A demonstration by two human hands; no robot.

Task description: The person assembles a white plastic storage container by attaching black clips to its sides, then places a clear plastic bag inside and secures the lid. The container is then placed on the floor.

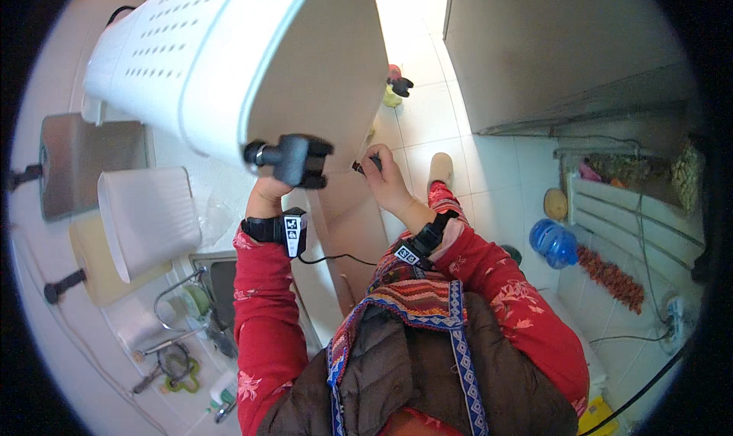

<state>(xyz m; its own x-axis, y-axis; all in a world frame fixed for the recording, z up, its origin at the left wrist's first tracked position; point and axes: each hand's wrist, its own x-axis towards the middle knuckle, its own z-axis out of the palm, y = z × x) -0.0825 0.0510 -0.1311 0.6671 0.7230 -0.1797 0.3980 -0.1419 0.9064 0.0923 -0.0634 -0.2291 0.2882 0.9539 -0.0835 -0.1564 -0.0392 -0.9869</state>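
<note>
My left hand [266, 197] is up at the edge of the counter, just under the rim of a big white perforated plastic basket [206, 58]. A black clip-like piece [298, 161] covers its fingers, so their grip is hidden. Farther right, my right hand [391, 185] is closed, fingers pinched round a small black object [372, 163] whose kind I cannot make out. It is beside the tall beige panel [328, 69]. Black straps with printed tags circle both wrists.
At left, a white bin [149, 218] stands near cutting boards, above a sink [224, 287] with a wire rack [179, 306]. A blue water jug [553, 243] and a slatted white rack [634, 214] are at right. My slippered foot [441, 169] rests on pale floor tiles [427, 123].
</note>
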